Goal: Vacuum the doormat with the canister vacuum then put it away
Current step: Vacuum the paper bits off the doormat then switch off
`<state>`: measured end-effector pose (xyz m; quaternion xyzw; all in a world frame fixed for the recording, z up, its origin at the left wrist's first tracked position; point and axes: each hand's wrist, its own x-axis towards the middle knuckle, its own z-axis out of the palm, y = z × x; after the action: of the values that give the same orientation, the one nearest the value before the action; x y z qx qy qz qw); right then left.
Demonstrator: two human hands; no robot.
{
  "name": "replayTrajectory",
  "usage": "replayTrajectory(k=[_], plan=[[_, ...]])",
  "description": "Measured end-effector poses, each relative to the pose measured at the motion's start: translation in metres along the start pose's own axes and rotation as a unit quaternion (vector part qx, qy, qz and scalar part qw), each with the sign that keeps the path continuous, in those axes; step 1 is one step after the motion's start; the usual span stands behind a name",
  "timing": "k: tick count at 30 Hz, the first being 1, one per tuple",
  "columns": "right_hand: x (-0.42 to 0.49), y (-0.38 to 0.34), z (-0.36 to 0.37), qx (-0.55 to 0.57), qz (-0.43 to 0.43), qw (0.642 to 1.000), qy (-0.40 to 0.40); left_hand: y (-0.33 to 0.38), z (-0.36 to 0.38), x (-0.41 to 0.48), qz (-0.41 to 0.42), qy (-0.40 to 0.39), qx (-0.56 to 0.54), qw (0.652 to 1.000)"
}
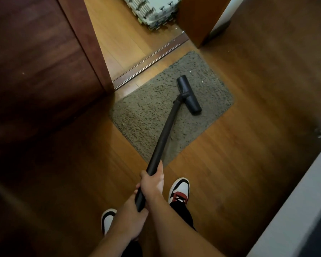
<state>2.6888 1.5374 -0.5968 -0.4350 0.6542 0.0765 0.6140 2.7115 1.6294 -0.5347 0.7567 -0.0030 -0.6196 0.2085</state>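
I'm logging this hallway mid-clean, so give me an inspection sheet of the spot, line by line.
Surface: glossy wood floor.
Job's things: doormat lies just before the door threshold; floor head rests on its far part; wand runs back to the hands; canister not in view.
Clutter: white specks on the doormat beyond the floor head.
Grippers: right hand grips the wand further forward; left hand grips its near end.
Cables: nothing seen.
Surroundings: wooden door at left; foam tiles stacked past the threshold; sneakers on the floor.

The floor head [189, 94] rests on the doormat [146, 115] before the doorway [135, 39].
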Motion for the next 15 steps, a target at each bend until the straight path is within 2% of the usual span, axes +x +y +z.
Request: replayTrajectory(k=[15], plan=[[0.079, -0.075, -0.085, 0.019, -0.019, 1.0, 0.012, 0.117, 0.049, 0.051, 0.002, 0.02, 0.024, 1.0]])
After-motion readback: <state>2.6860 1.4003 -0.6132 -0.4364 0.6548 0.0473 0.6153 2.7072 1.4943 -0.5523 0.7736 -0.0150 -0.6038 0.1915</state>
